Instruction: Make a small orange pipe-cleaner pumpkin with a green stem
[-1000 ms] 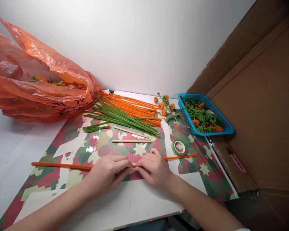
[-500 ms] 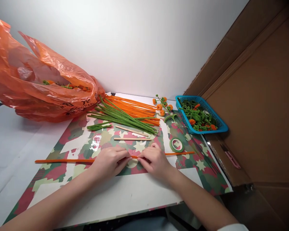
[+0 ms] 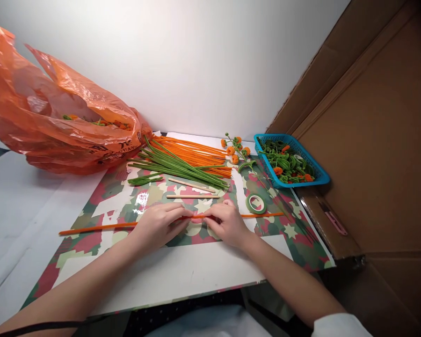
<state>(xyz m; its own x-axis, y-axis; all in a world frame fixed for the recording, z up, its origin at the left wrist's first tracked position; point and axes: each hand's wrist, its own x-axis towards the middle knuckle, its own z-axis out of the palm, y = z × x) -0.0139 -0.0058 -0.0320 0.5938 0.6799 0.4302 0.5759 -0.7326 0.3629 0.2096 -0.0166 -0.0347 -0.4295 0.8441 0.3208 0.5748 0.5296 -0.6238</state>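
Note:
A long orange pipe cleaner [image 3: 98, 228] runs level from side to side just above the patterned table covering. My left hand [image 3: 161, 224] pinches it near its middle, and my right hand [image 3: 228, 223] pinches it a short way to the right. Between the fingertips a little of the orange stem shows. Its left end sticks out far past my left wrist; its right end passes below a roll of green floral tape [image 3: 256, 203]. Two thin wooden sticks [image 3: 192, 196] lie just beyond my hands.
Green pipe cleaners [image 3: 182, 168] overlap orange ones [image 3: 192, 150] at the back. An orange plastic bag [image 3: 66, 135] stands at left. At right are a pipe-cleaner flower stem [image 3: 235, 150], a blue basket [image 3: 323, 179] of green and orange pieces, and a pink cutter [image 3: 333, 220].
The gap between my fingertips has widened slightly, with more orange stem showing. The pipe cleaner's left end is tilted a little lower. The whole view has shifted slightly.

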